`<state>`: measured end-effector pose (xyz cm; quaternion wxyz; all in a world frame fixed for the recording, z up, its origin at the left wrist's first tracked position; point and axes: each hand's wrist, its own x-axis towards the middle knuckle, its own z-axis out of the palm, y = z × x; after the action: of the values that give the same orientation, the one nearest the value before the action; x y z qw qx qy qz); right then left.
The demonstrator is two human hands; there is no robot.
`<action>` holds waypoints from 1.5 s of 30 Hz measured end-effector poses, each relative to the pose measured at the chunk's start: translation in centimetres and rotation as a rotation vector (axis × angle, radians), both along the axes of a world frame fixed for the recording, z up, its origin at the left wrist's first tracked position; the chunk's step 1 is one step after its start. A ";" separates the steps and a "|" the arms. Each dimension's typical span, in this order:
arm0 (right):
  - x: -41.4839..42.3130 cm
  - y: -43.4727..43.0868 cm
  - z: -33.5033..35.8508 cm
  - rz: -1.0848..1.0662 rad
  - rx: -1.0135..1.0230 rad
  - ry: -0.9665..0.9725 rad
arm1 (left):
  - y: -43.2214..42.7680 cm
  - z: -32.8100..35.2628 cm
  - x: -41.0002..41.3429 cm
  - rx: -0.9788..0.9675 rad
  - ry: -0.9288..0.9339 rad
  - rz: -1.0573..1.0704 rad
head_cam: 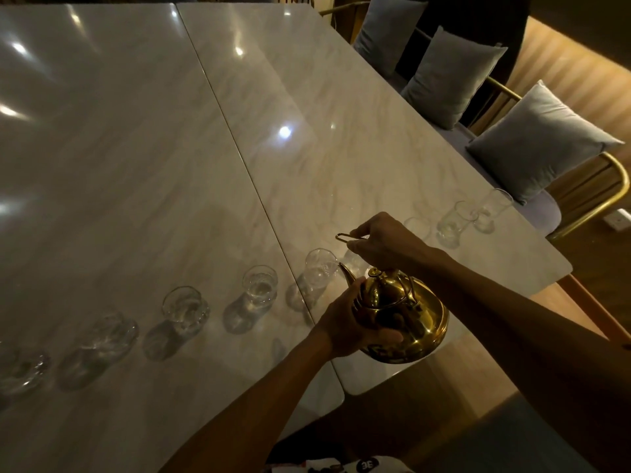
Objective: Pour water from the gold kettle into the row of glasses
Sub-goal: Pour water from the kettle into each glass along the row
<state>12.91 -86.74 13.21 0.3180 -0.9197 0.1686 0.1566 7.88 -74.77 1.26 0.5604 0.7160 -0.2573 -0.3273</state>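
We see the gold kettle point(401, 315) held above the near edge of the marble table point(136, 165), spout tipped toward the row of glasses point(186, 307). Left hand point(351, 322) is cupped against the kettle's near left side, fingers wrapped partly under the body. Right hand point(386, 245) is just beyond the kettle, closed on the top of its handle, with a thin gold loop point(345, 237) sticking out past the fingers; we cannot tell what that loop is.

Spout tip sits just beside the rim of the nearest glass point(319, 268). To the left of the kettle four or five more glasses run along the table; the far-left ones are blurred. Right of and beyond the kettle, further glasses point(454, 225) stand near the table's right edge. Water level: cannot tell.

Beyond the table's right edge, grey cushions point(532, 138) rest on gold-framed chairs point(614, 179).
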 end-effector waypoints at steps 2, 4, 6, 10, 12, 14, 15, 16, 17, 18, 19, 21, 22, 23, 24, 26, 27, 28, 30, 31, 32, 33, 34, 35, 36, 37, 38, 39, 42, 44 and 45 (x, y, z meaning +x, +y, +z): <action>0.1 0.0 0.1 0.000 -0.007 0.000 | 0.0 0.2 0.0 0.005 -0.001 0.002; 0.2 0.1 0.3 -0.003 -0.004 0.002 | 0.0 0.2 0.1 -0.005 0.013 0.009; 0.3 0.1 0.3 -0.004 0.003 0.010 | 0.0 0.2 0.1 -0.017 0.027 0.017; 0.3 0.2 0.3 0.003 0.006 0.016 | 0.1 -0.1 0.0 -0.025 0.033 0.007; 0.3 0.2 0.3 0.006 0.007 0.016 | 0.1 -0.1 0.0 -0.035 0.040 0.005; 0.2 0.3 0.3 0.010 0.001 0.019 | 0.1 0.0 0.0 -0.043 0.053 0.007; 0.3 0.3 0.3 0.008 -0.003 0.022 | 0.1 -0.1 -0.1 -0.044 0.056 0.010; 0.2 0.3 0.3 0.006 -0.006 0.024 | 0.2 -0.1 -0.1 -0.040 0.056 0.012; 0.3 0.3 0.2 0.002 -0.006 0.027 | 0.2 -0.1 -0.1 -0.038 0.053 0.014; 0.2 0.3 0.2 0.001 -0.004 0.027 | 0.2 -0.2 -0.2 -0.033 0.048 0.016; 0.3 0.3 0.1 0.000 -0.003 0.028 | 0.2 -0.3 -0.2 -0.034 0.043 0.014; 0.2 0.4 0.1 0.003 -0.006 0.028 | 0.3 -0.5 -0.2 -0.044 0.034 0.010; 0.2 0.4 0.2 0.006 -0.008 0.026 | 0.3 -0.6 -0.2 -0.045 0.024 0.011; 0.1 0.5 0.2 0.004 -0.011 0.025 | 0.3 -0.7 -0.2 -0.046 0.016 0.012; 0.1 0.5 0.2 0.003 -0.014 0.023 | 0.3 -0.8 -0.2 -0.044 0.008 0.013; 0.1 0.5 0.2 -0.001 -0.017 0.022 | 0.3 -0.9 -0.3 -0.040 -0.011 0.016; 0.1 0.6 0.2 -0.004 -0.018 0.021 | 0.3 -0.8 -0.3 -0.038 -0.018 0.016; 0.1 0.6 0.2 -0.005 -0.020 0.020 | 0.4 -0.8 -0.3 -0.035 -0.019 0.016; 0.1 0.7 0.2 -0.007 -0.018 0.025 | 0.5 -0.8 -0.3 -0.032 -0.016 0.013; 0.1 0.8 0.2 -0.008 -0.015 0.030 | 0.6 -0.9 -0.3 -0.033 -0.015 0.012; 0.0 0.9 0.3 -0.005 -0.016 0.034 | 0.7 -1.0 -0.4 -0.030 -0.020 0.012; -0.1 1.0 0.4 -0.001 -0.017 0.037 | 0.7 -1.0 -0.4 -0.026 -0.021 0.009; -0.2 1.2 0.4 0.003 -0.016 0.037 | 0.8 -1.0 -0.4 -0.020 -0.022 0.004; -0.2 1.3 0.5 0.005 -0.014 0.034 | 0.9 -1.0 -0.4 -0.015 -0.021 -0.001; -0.3 1.4 0.6 0.007 -0.012 0.031 | 0.9 -0.9 -0.5 -0.010 -0.019 -0.004; -0.4 1.6 0.7 0.009 -0.011 0.030 | 1.0 -0.9 -0.5 -0.007 -0.017 -0.005; -0.5 1.7 0.7 0.009 -0.011 0.029 | 1.1 -0.8 -0.6 -0.009 -0.018 -0.006; -0.5 1.7 0.8 0.009 -0.010 0.029 | 1.1 -0.8 -0.6 -0.014 -0.013 -0.008; -0.5 1.9 0.9 0.005 -0.011 0.033 | 1.4 -0.6 -0.6 -0.019 -0.009 -0.013; -0.5 2.0 1.0 0.007 -0.023 0.037 | 1.5 -0.3 -0.7 -0.022 -0.004 -0.011; -0.5 2.0 1.1 0.007 -0.027 0.036 | 1.6 -0.2 -0.7 -0.028 -0.002 -0.005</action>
<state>12.37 -84.76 14.29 0.3019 -0.9216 0.1731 0.1720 7.21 -73.17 1.09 0.5692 0.7077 -0.2643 -0.3245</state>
